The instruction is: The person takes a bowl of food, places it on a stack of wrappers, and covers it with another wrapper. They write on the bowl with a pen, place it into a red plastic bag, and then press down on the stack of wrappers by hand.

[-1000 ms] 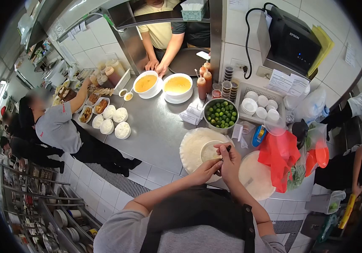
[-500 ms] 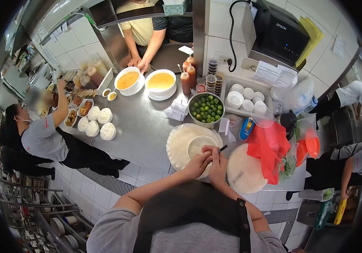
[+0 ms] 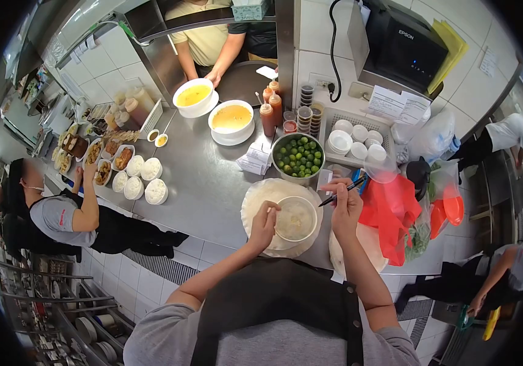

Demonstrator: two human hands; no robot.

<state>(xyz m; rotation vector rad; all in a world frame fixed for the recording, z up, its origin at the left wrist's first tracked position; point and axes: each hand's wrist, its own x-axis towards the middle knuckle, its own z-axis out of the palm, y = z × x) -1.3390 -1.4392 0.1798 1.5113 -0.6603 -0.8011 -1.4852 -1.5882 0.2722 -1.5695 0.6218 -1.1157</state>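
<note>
The right hand held a black, slim pen, its tip pointing toward the round, pale bowl with white rim. The left hand had its fingers narrow, near the left side of the rim; whether they touched it, I cannot tell. For good control, the pen needed a firm but relaxed grip, with its tip kept apart from the bowl. The pen looked straight and tilted, above the worktop. The bowl stood over a flat, pale, round piece, and its inside looked whitish and cloudy.
</note>
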